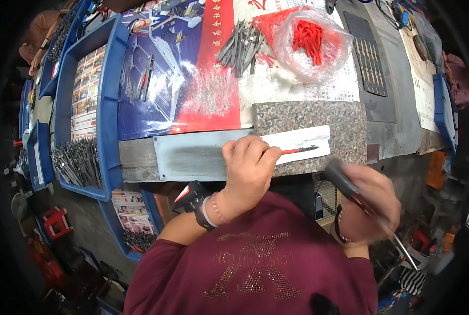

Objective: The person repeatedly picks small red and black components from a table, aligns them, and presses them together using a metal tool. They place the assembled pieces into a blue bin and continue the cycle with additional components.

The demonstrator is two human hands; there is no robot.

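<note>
Red slim piece (292, 151) pinched in the left hand (251, 163), white sheet (313, 137) beneath; right hand (372, 202) grips a blurred tool (340, 180): seemingly positioning, next needing steady aim

The long grey workbench (136, 157) is partly covered with 1 glossy blue-and-red printed sheet (158, 113) and 1 white printed paper sheet (273, 90). Upon these covers lie several slender dark and red pieces (146, 76), a loose pile of thin grey metal strips (240, 47), and 1 clear plastic bag (336, 50) containing red strips (309, 39). Along the near edge lie 1 pale blue-grey rectangular plate (190, 157) and 1 thick speckled stone slab (350, 131).
</note>
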